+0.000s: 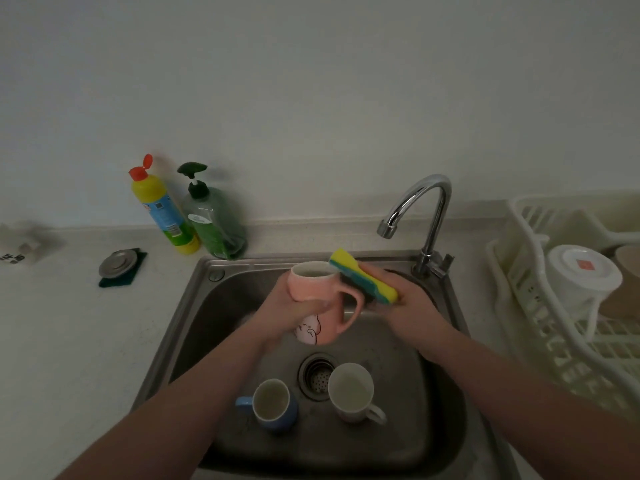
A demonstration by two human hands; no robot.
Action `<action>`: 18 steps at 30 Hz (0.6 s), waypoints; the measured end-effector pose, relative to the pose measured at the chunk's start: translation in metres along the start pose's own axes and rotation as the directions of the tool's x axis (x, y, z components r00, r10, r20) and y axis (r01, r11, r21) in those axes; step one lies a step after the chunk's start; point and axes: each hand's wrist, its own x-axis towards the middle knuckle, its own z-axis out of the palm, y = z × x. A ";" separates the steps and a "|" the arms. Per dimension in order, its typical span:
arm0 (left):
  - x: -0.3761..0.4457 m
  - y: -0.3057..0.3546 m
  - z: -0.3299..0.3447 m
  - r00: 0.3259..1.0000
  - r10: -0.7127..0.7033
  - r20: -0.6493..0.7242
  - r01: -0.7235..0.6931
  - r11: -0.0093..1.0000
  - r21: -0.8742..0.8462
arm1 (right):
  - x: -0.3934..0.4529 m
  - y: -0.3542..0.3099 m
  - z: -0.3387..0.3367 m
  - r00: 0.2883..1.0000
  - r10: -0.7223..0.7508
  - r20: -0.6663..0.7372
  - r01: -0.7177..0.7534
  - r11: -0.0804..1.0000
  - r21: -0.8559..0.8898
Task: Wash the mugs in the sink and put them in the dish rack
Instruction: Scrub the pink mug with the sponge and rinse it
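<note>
Subject: one person, body parts in view only.

1. Left hand (pixel 294 313): bare. Outline soft w/ blur, esp. along the fingers; nail detail not legible.
2. Right hand (pixel 412 306): bare. Back of hand and knuckles visible, edges sharper than item 1.
3. Left forearm (pixel 194 393): bare from wrist to bottom frame edge. Surface smooth, unmarked as far as dim light allows.
4. Right forearm (pixel 512 386): bare from wrist to frame edge at lower right. Same finding re: surface.
5. Both forearms read wider toward the frame corners, approx. consistent w/ wide-angle lens.
6. Fine surface detail can't be confirmed; light too low.
</note>
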 end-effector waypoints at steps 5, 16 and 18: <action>-0.012 -0.022 0.023 0.964 -0.261 -0.042 0.228 0.901 -0.368 | -0.004 0.021 0.012 0.980 0.189 0.064 -0.195 0.976 0.098; -0.021 -0.076 0.040 0.882 -0.472 0.011 0.389 0.714 -0.582 | -0.002 0.051 0.041 0.884 0.457 -0.100 -0.429 0.877 0.215; -0.018 -0.085 0.045 0.870 -0.491 -0.034 0.383 0.720 -0.579 | -0.003 0.056 0.050 0.905 0.381 -0.187 -0.351 0.920 0.176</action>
